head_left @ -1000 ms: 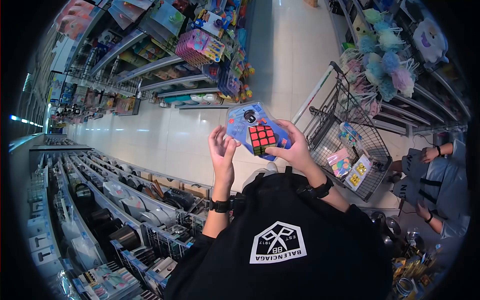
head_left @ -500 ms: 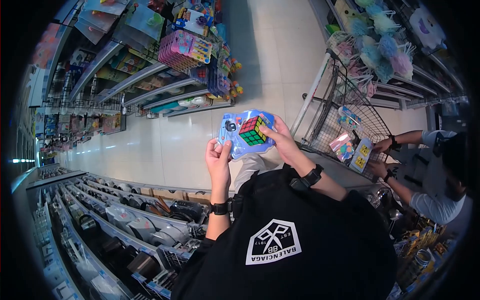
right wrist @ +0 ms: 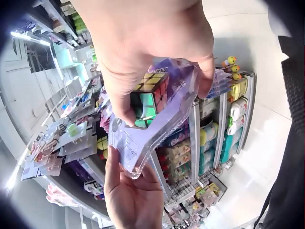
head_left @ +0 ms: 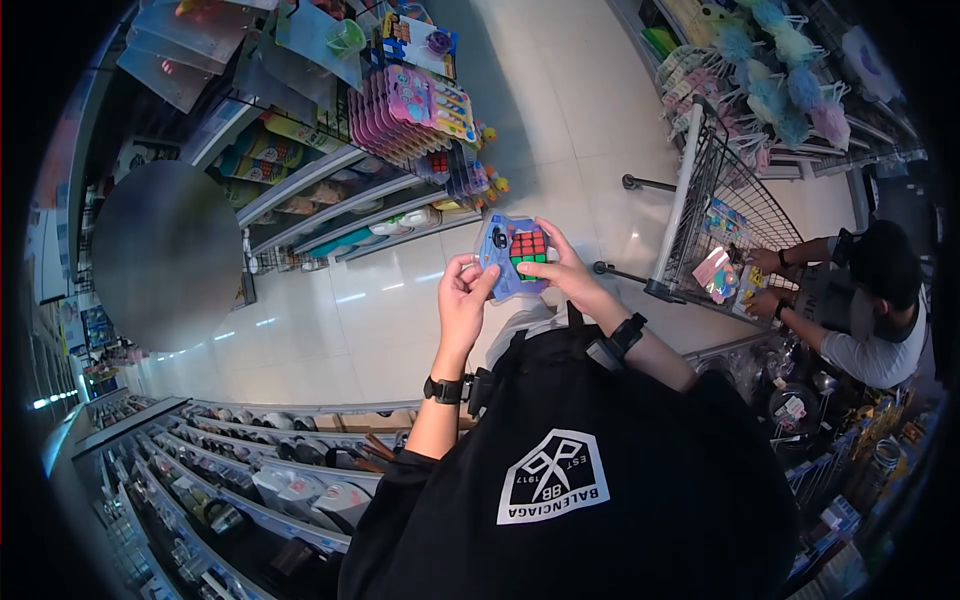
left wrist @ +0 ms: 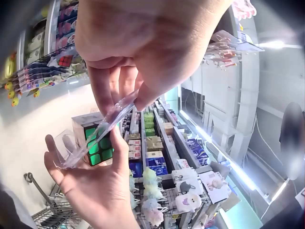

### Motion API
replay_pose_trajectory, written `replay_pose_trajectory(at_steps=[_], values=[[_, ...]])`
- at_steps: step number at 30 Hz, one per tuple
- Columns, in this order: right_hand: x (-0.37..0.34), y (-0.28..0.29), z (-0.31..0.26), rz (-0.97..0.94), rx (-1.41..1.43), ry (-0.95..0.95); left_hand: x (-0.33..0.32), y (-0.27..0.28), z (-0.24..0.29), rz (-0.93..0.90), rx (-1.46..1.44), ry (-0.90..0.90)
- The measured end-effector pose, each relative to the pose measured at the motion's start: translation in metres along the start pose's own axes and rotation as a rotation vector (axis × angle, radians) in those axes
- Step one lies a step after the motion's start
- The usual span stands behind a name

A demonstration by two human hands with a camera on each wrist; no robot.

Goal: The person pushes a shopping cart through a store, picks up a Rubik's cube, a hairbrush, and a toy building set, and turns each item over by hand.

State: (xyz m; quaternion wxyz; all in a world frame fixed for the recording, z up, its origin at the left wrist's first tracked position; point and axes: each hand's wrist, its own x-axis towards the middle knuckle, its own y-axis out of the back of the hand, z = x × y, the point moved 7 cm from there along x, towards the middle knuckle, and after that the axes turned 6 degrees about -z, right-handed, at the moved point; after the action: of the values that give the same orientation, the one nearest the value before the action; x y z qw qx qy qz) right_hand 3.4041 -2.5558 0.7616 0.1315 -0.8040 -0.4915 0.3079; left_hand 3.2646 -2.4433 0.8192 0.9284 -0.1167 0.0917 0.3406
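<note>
A blister pack with a blue-purple card (head_left: 495, 273) and a puzzle cube (head_left: 529, 250) in clear plastic is held in front of the body. My left hand (head_left: 463, 305) pinches its left edge between thumb and fingers. On the other side my right hand (head_left: 572, 280) grips the pack, thumb over the cube's lower part. The left wrist view shows the pack edge-on, with the cube's green face (left wrist: 98, 145) beyond it. In the right wrist view the cube (right wrist: 148, 99) shows green, yellow and red faces, and the left hand (right wrist: 136, 198) holds the far end.
A wire shopping cart (head_left: 690, 200) with packaged goods stands at the right; another person (head_left: 870, 320) reaches into it. Hanging toys (head_left: 415, 105) fill the shelves at the upper left, kitchenware shelves (head_left: 270, 480) run along the lower left, and pale floor (head_left: 400, 320) lies between.
The pack has turned in the hands over the last second, and the left hand, off its edge at first, now pinches it. The other person has moved in and reached into the cart.
</note>
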Motion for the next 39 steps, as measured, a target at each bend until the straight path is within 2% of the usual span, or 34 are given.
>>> replay_pose_trajectory(at_steps=[5,7,8,11,13,15,17,19,21,23,25,27,29,31,33,37,39], values=[[0.06,0.033,0.021,0.109,-0.068,0.079,0.057,0.023,-0.015,-0.031,0.102,0.103],[0.091,0.052,0.029,0.218,-0.144,0.2,0.085,0.032,-0.021,-0.068,0.159,0.134],[0.102,0.061,0.027,0.312,-0.263,0.198,0.099,0.039,-0.024,-0.048,0.246,0.164],[0.155,0.084,0.044,0.4,-0.168,0.247,0.138,0.065,-0.034,-0.047,0.43,0.236],[0.191,0.101,0.058,0.45,-0.142,0.276,0.167,0.093,-0.04,0.102,0.576,0.258],[0.217,0.113,0.065,0.57,-0.242,0.251,0.191,0.118,-0.05,0.159,0.541,0.322],[0.243,0.124,0.073,0.597,-0.197,0.218,0.213,0.139,-0.058,0.24,0.439,0.384],[0.273,0.129,0.082,0.576,-0.193,0.29,0.234,0.152,-0.063,0.291,0.469,0.368],[0.297,0.133,0.096,0.569,-0.142,0.225,0.255,0.152,-0.071,0.126,0.688,0.362],[0.312,0.134,0.093,0.567,-0.212,0.281,0.259,0.152,-0.08,0.124,0.819,0.373],[0.323,0.134,0.095,0.552,-0.181,0.287,0.266,0.149,-0.08,0.031,1.07,0.245],[0.334,0.127,0.097,0.5,-0.129,0.32,0.277,0.134,-0.075,0.024,1.138,0.247],[0.348,0.118,0.107,0.472,-0.019,0.266,0.288,0.129,-0.073,0.017,1.096,0.285],[0.357,0.11,0.105,0.466,0.0,0.3,0.297,0.132,-0.071,0.049,1.125,0.297],[0.363,0.101,0.104,0.444,-0.026,0.315,0.307,0.131,-0.073,-0.038,1.102,0.401],[0.37,0.103,0.1,0.366,-0.039,0.311,0.312,0.139,-0.075,-0.019,1.083,0.399],[0.366,0.111,0.09,0.39,-0.043,0.351,0.311,0.141,-0.075,-0.043,1.124,0.413]])
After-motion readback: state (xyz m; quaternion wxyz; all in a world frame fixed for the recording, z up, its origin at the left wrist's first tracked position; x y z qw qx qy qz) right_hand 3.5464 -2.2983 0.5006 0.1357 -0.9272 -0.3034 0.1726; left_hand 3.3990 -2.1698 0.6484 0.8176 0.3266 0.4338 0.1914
